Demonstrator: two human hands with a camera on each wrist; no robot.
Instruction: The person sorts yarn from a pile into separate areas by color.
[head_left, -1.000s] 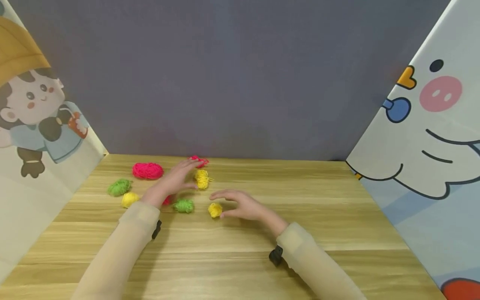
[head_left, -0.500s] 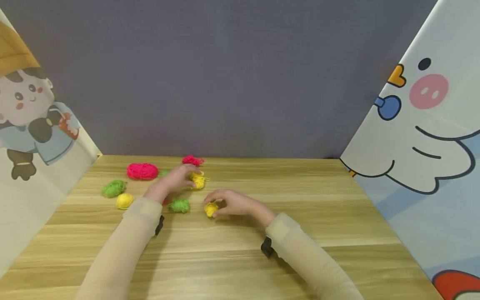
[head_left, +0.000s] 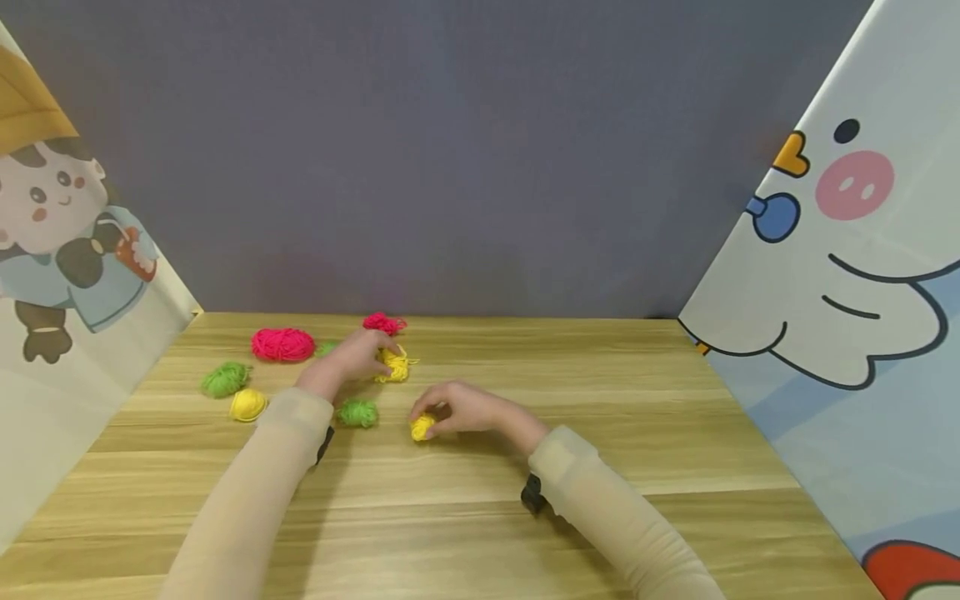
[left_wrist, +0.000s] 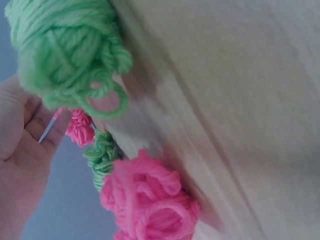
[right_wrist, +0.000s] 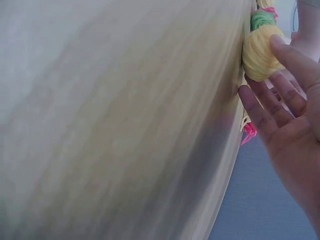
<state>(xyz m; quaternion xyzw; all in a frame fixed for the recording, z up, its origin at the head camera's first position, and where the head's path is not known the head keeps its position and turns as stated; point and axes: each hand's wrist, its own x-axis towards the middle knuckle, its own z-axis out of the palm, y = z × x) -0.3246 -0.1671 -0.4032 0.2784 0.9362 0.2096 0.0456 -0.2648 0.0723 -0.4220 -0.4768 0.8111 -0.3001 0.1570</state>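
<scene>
Yellow yarn ball (head_left: pixel 422 427) sat on the wooden table (head_left: pixel 675 433), pinched at the fingertips of the right hand (head_left: pixel 461 409), whose fingers curled round it. Just beyond, the left hand (head_left: pixel 352 358) had its fingertips closed on a looser yellow yarn bundle (head_left: pixel 396 364). Between the two forearms lay a green yarn ball (head_left: pixel 358 412). Past the left hand's fingers lay a small pink tuft (head_left: pixel 384 322); to its left lay a big pink skein (head_left: pixel 282 344), another green ball (head_left: pixel 224 379) and another yellow ball (head_left: pixel 248 405).
</scene>
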